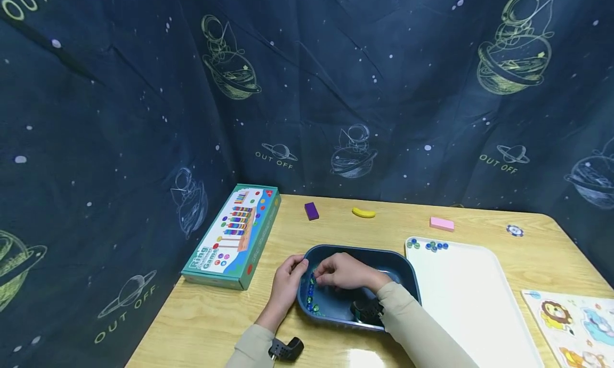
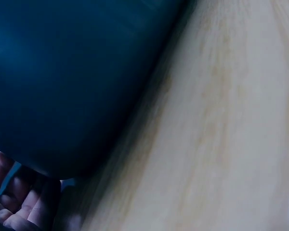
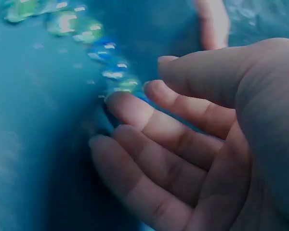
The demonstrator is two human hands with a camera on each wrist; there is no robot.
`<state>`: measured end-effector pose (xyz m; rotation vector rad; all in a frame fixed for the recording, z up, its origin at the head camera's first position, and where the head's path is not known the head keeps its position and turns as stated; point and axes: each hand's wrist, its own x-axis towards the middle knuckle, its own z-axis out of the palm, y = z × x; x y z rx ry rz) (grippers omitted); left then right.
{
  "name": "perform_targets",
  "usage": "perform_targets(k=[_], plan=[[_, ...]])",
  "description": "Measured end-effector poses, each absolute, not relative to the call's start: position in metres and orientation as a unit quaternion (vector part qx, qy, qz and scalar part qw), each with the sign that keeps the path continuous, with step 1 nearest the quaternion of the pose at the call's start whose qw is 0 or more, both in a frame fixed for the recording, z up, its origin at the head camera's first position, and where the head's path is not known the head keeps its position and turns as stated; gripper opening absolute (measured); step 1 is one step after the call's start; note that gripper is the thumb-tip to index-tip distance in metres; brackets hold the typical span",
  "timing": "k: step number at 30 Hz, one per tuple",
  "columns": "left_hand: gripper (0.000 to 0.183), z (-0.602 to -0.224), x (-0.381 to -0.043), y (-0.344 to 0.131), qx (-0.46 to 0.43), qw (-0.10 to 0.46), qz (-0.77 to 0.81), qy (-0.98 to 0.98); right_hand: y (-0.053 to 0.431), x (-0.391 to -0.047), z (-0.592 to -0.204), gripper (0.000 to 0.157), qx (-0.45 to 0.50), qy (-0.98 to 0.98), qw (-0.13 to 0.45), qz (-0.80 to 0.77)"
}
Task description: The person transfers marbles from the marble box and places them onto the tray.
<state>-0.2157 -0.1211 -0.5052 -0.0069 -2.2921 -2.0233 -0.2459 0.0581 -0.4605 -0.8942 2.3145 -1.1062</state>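
A dark blue plastic basin [image 1: 413, 282] sits on the wooden table in front of me. Its left wall is gripped by my left hand [image 1: 287, 285], thumb over the rim and fingers outside; in the left wrist view curled fingers [image 2: 26, 202] show at the basin's edge. Glass marbles [image 1: 309, 294], blue and green, lie in a line inside along the left end. My right hand [image 1: 346, 272] reaches into the basin, fingertips at the far end of that line. In the right wrist view its loosely bent fingers [image 3: 154, 159] touch or nearly touch the last marbles [image 3: 118, 72]; none is seen held.
Right of the basin lies a white tray [image 1: 475, 304] with several marbles [image 1: 436, 246] in its far left corner. A game box [image 1: 230, 234] stands left. Behind are a purple block [image 1: 311, 211], yellow banana [image 1: 363, 213], pink block [image 1: 442, 224] and chip [image 1: 515, 230]. An animal board [image 1: 575, 330] lies far right.
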Motion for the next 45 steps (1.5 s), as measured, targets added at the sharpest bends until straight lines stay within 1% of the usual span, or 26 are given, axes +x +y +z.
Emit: perform_targets(k=[3,5,9,12,15,18,26,32,38,41,45], plan=[[0.027,-0.496,-0.216,-0.120,-0.005,0.042,-0.666,-0.745,0.055,-0.244,-0.461,0.014,-0.333,0.829,0.227,-0.388],[0.026,-0.487,-0.213,-0.119,-0.005,0.044,-0.667,-0.744,0.053,-0.243,-0.461,0.016,-0.337,0.815,0.255,-0.396],[0.026,-0.472,-0.205,-0.116,-0.003,0.046,-0.661,-0.749,0.050,-0.238,-0.461,0.022,-0.333,0.760,0.344,-0.440],[0.027,-0.471,-0.203,-0.116,-0.002,0.041,-0.660,-0.750,0.048,-0.236,-0.463,0.024,-0.331,0.716,0.405,-0.461],[0.028,-0.471,-0.201,-0.117,-0.007,0.042,-0.660,-0.750,0.048,-0.235,-0.463,0.023,-0.340,0.697,0.434,-0.458],[0.028,-0.472,-0.201,-0.118,-0.008,0.042,-0.660,-0.750,0.047,-0.234,-0.464,0.018,-0.353,0.694,0.442,-0.446],[0.026,-0.472,-0.201,-0.117,0.000,0.047,-0.657,-0.753,0.046,-0.232,-0.463,0.010,-0.388,0.702,0.423,-0.421],[0.025,-0.471,-0.202,-0.116,0.003,0.048,-0.655,-0.754,0.047,-0.234,-0.459,0.014,-0.420,0.712,0.384,-0.411],[0.024,-0.472,-0.202,-0.116,0.008,0.047,-0.654,-0.755,0.052,-0.239,-0.455,0.012,-0.407,0.748,0.315,-0.420],[0.024,-0.474,-0.202,-0.116,0.006,0.049,-0.649,-0.759,0.056,-0.240,-0.453,0.012,-0.390,0.768,0.272,-0.429],[0.024,-0.476,-0.202,-0.116,0.003,0.052,-0.649,-0.759,0.065,-0.240,-0.444,0.010,-0.389,0.797,0.206,-0.413]])
